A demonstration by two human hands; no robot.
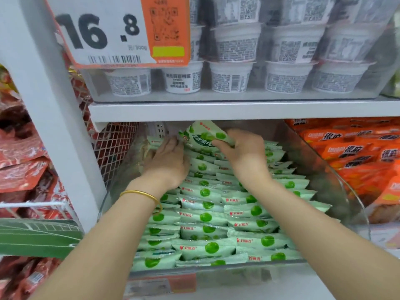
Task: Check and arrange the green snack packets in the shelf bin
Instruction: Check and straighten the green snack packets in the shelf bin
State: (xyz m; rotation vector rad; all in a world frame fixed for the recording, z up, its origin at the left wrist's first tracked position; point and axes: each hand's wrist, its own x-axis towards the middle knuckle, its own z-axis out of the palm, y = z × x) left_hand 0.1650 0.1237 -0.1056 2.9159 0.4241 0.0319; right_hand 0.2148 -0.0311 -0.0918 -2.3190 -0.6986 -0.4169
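A clear plastic shelf bin [337,191] holds several rows of pale green snack packets [205,217] with green dots. Both my hands reach deep into the bin's back. My right hand [244,152] grips a larger green packet [201,135] lifted and tilted just under the shelf board. My left hand [168,161] lies with fingers stretched over the packets at the back left, its fingertips touching the lifted packet's left edge. A gold bangle sits on my left wrist.
A white shelf board [238,109] hangs close above the bin, carrying stacked white cups [231,76] and a price tag [121,31] reading 16.8. Orange snack packs [355,152] fill the right bin. Red packs [23,165] and a wire mesh divider [114,144] stand left.
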